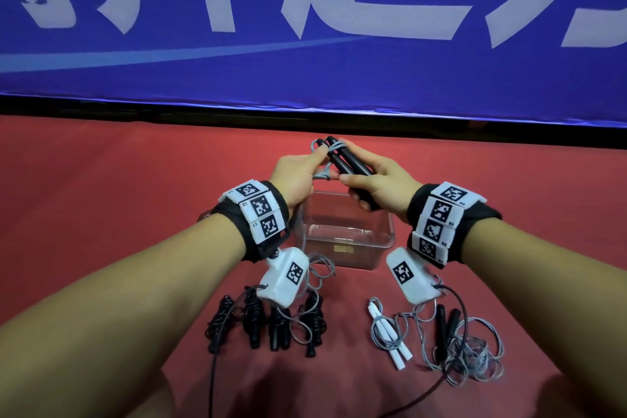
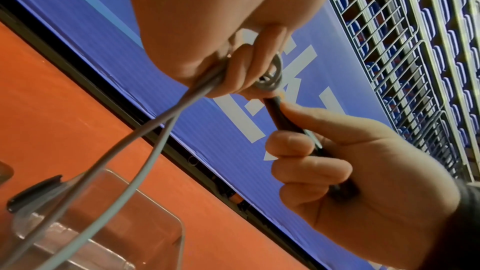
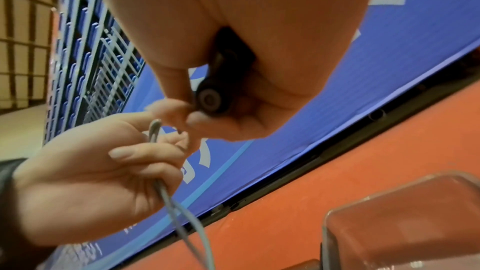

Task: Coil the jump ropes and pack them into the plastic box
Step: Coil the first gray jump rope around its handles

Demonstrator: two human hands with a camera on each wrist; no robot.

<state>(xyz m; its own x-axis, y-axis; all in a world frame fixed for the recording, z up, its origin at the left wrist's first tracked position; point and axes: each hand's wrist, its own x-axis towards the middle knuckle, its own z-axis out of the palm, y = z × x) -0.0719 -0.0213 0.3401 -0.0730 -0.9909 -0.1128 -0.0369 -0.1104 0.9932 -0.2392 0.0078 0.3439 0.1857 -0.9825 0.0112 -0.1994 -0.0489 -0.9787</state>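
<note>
Here, above the clear box [image 1: 346, 241], the right hand [image 1: 380, 187] grips two black handles [image 1: 349, 163] while the left hand [image 1: 298, 176] pinches the grey rope [image 2: 166, 118] looped round them.

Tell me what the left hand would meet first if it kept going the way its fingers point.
Likely the black handles gripped by the right hand; the left hand already pinches the grey cord wrapped there. Depth is uncertain.
</note>
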